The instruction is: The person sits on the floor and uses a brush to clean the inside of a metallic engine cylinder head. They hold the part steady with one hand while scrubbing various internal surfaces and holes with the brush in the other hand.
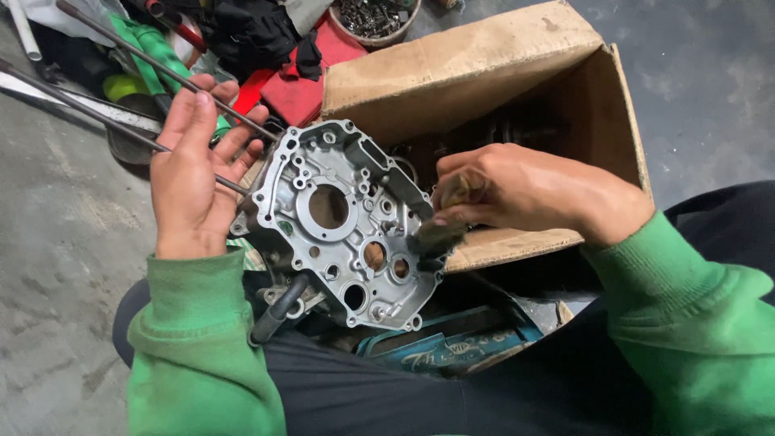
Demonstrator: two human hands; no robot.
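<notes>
Resting at the centre of the view, over the person's lap, a cast-aluminium engine crankcase half (343,222) is taken as the landmark. Its surface is seen as matte silver-grey, flat-faced, with an irregular lobed outline. One large round bore is noted near its middle, three smaller round bores toward its lower right, and many small bolt holes along the rim. Dark grime is visible in recesses.

To the left of the casing, the left hand (192,165) is held palm-up with the fingers loosely spread; long thin dark metal rods (145,58) are gripped between them, running up and left from the casing's left edge. Whether the fingertips touch the casing cannot be told.

At the casing's right edge, the right hand (517,192) is curled shut around a small brush (440,236); the dark bristles are pressed against the casing's right rim. The handle is mostly hidden by the fingers.

Behind and right of the casing, a brown corrugated cardboard box (484,64) is seen open, its flaps worn and soft. Below the casing, a black rubber hose (278,311) and crumpled blue-green printed wrapping (452,351) are observed. Above left of the casing, red cloth (299,89) lies; above it, a round container of small metal parts (374,18). Green sleeves cover both forearms.
</notes>
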